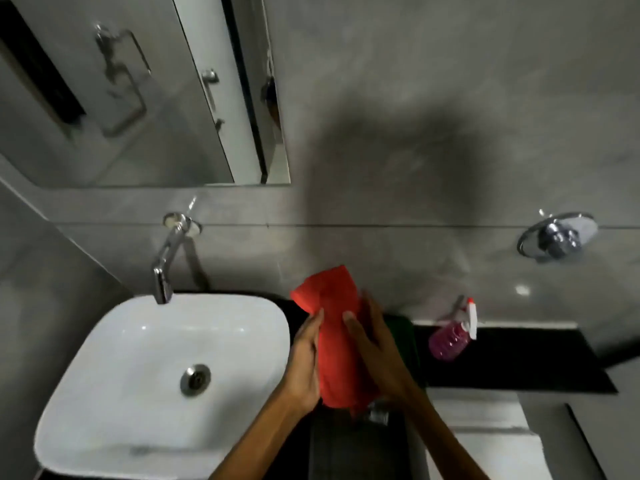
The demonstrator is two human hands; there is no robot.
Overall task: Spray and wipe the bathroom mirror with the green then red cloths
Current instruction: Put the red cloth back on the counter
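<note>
both hands gripping the red cloth above the dark surface

fingers (317,318) of the left hand (306,358) curl around the left edge of the red cloth (332,341), and the fingers of the right hand (375,348) wrap its right side, thumb pressed on the front, so both hands are closed on the fabric. the cloth is bunched into a tall, loosely folded bundle held upright between the two hands, its top rising above the fingertips. both forearms reach in from the bottom of the view.

just behind the right hand, a strip of the green cloth (405,337) shows, lying on the black surface (519,358); most of it is hidden by the hand and the red cloth. further right on the same surface lies a spray bottle (450,341) with pink liquid and a white trigger head, tipped on its side with the head toward the wall.

to the left of the hands sits a white, rounded square sink (104,375) with a metal drain at its centre. a chrome tap (166,261) comes out of the grey wall and hangs over the sink's back rim. above the tap, at upper left, is the mirror (121,98), reflecting a towel ring and a door with a handle. a round chrome fitting (557,237) is fixed to the wall at far right. a large soft shadow falls on the wall above the hands.
</note>
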